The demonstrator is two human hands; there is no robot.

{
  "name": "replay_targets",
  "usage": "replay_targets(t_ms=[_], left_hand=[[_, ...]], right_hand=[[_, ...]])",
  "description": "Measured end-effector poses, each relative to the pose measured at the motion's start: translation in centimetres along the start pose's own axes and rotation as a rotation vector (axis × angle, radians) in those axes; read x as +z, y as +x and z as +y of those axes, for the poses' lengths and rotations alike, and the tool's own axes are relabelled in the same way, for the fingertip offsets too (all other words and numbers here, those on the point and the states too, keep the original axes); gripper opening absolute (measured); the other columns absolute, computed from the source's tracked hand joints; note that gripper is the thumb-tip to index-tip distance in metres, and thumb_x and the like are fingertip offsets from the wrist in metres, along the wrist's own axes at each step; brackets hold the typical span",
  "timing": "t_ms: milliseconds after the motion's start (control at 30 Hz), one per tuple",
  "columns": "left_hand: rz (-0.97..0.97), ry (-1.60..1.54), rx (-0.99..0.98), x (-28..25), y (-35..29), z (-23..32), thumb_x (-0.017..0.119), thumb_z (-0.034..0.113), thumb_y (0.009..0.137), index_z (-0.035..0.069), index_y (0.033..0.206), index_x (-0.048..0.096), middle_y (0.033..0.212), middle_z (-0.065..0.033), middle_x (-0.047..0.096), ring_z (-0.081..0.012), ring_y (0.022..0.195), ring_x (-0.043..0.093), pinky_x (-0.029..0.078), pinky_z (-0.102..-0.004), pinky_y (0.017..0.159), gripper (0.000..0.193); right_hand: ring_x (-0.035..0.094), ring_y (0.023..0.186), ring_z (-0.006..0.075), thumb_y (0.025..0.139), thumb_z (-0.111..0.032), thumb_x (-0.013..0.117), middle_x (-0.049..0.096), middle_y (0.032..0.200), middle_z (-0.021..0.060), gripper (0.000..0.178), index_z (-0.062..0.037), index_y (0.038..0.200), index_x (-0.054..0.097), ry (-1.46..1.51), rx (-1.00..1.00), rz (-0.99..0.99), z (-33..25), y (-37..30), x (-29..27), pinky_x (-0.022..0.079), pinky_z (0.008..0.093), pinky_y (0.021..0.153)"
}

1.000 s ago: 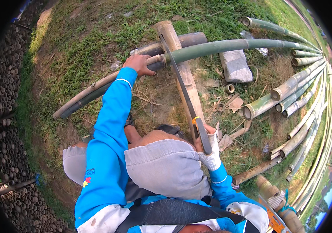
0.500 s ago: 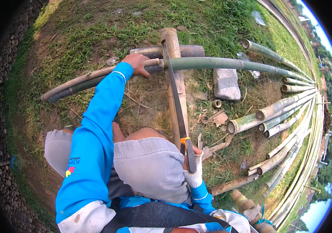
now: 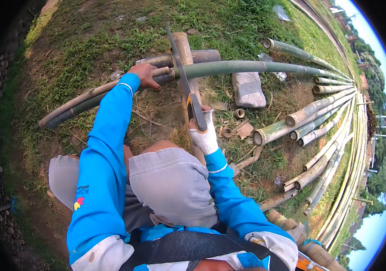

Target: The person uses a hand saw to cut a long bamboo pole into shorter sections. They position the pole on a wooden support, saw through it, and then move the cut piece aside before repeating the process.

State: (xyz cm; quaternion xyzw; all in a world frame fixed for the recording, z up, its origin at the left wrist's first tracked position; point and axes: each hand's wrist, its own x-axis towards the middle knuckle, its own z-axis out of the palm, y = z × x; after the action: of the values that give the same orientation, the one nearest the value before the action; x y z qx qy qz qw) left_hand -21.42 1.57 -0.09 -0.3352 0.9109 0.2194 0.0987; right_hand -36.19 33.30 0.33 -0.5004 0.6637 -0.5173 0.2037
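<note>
A long green bamboo pole (image 3: pixel 229 67) lies crosswise before me, over a tan bamboo support (image 3: pixel 183 45) that rests on a thicker dark bamboo length (image 3: pixel 206 56). My left hand (image 3: pixel 145 76) is closed over the pole left of the support, also on a thin tan bamboo strip (image 3: pixel 73 99) laid along it. In a white fingerless glove, my right hand (image 3: pixel 205 133) grips the black and orange handle of a handsaw (image 3: pixel 195 113). The blade crosses the pole just right of the strip's end, its tip reaching past the support. How deep it cuts, I cannot tell.
A pale stone block (image 3: pixel 248 90) sits behind the pole on the right. Cut bamboo rings (image 3: pixel 239 113) and scraps lie nearer me. Several bamboo poles (image 3: pixel 272 133) fan out at right, and stacked bamboo ends (image 3: pixel 7 235) line the left rim.
My right hand has pushed the saw forward, away from my body, so more blade passes beyond the pole. The left hand keeps its grip. The whole view has shifted slightly.
</note>
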Motion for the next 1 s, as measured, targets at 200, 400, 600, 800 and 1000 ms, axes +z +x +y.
replay_targets(t_ms=[200,400,600,800,1000], left_hand=[[0.066,0.009,-0.012,1.9,-1.1,-2.4,0.088,0.066,0.062,-0.002,0.138,0.068,0.119,-0.0248,0.076,-0.0410,0.111,0.072,0.057,-0.0498,0.101,0.103],[0.063,0.031,-0.044,0.8,-0.4,0.0,0.088,0.063,0.063,0.006,0.145,0.065,0.125,-0.0226,0.075,-0.0400,0.115,0.072,0.056,-0.0499,0.105,0.102],[0.084,0.063,-0.028,-0.2,-1.5,0.9,0.087,0.063,0.064,0.007,0.145,0.066,0.122,-0.0226,0.076,-0.0407,0.112,0.072,0.056,-0.0502,0.103,0.101],[0.044,0.010,-0.037,1.1,-1.0,-0.4,0.086,0.063,0.063,0.009,0.147,0.065,0.130,-0.0228,0.073,-0.0420,0.119,0.070,0.054,-0.0505,0.110,0.102],[0.094,0.039,-0.074,0.7,-2.3,0.0,0.086,0.066,0.065,0.007,0.148,0.063,0.125,-0.0241,0.075,-0.0424,0.114,0.072,0.056,-0.0512,0.106,0.104]], right_hand=[[0.061,0.114,0.0250,0.093,-0.004,0.063,0.058,0.131,0.0169,0.052,-0.0018,0.143,0.049,-0.040,0.274,-0.108,-7.1,-18.3,-7.2,0.050,0.0384,0.100],[0.057,0.115,0.0244,0.090,0.004,0.059,0.056,0.130,0.0152,0.056,-0.0031,0.144,0.046,-0.014,0.094,-0.057,-2.9,-5.6,-1.9,0.045,0.0362,0.105],[0.058,0.091,0.0170,0.087,0.004,0.064,0.059,0.114,0.0097,0.058,-0.0038,0.142,0.050,0.056,0.046,0.017,-1.2,-1.4,0.1,0.052,0.0322,0.087],[0.060,0.117,0.0271,0.091,-0.001,0.062,0.056,0.130,0.0167,0.052,-0.0005,0.142,0.049,-0.066,0.250,-0.082,-6.2,-13.6,-5.9,0.047,0.0372,0.105],[0.061,0.110,0.0272,0.091,-0.001,0.062,0.057,0.127,0.0157,0.052,-0.0012,0.141,0.048,-0.071,0.153,-0.089,-5.0,-10.0,-4.7,0.049,0.0375,0.099]])
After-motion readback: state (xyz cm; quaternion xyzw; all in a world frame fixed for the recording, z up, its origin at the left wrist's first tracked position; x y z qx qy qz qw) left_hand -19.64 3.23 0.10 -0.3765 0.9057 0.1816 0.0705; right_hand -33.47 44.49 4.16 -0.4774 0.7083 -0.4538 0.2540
